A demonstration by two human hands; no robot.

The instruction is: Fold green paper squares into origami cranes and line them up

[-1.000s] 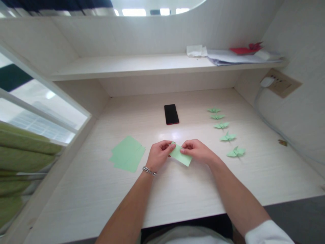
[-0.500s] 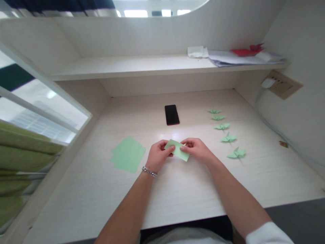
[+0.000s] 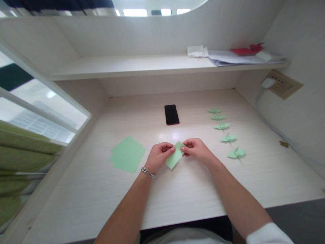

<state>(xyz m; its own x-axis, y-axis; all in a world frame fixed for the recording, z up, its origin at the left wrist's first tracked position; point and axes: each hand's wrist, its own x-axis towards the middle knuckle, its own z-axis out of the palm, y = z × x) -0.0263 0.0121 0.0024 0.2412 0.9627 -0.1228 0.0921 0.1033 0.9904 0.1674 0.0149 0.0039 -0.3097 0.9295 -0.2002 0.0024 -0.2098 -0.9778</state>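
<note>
A small folded piece of green paper (image 3: pixel 174 159) is pinched between both hands just above the desk, its long side slanting down to the left. My left hand (image 3: pixel 158 156) grips its left edge with the thumb on top; a silver chain bracelet (image 3: pixel 148 172) circles that wrist. On the other side, my right hand (image 3: pixel 197 149) pinches the upper right edge, thumb on top. Flat green paper sheets (image 3: pixel 128 155) lie overlapping to the left. Over to the right stands a column of several folded green paper cranes, the nearest crane (image 3: pixel 237 153) closest to my right forearm.
A black phone (image 3: pixel 172 114) lies on the desk (image 3: pixel 101 196) beyond my hands. Papers (image 3: pixel 228 58) and a red folded paper item (image 3: pixel 256 47) rest on the shelf (image 3: pixel 122 66). A white charger (image 3: pixel 268 82) sits in the wall socket, its cable trailing down the right side.
The folded green paper has been turned between my hands; its long side slanted down to the right before and now slants down to the left. Both hands stay in nearly the same place.
</note>
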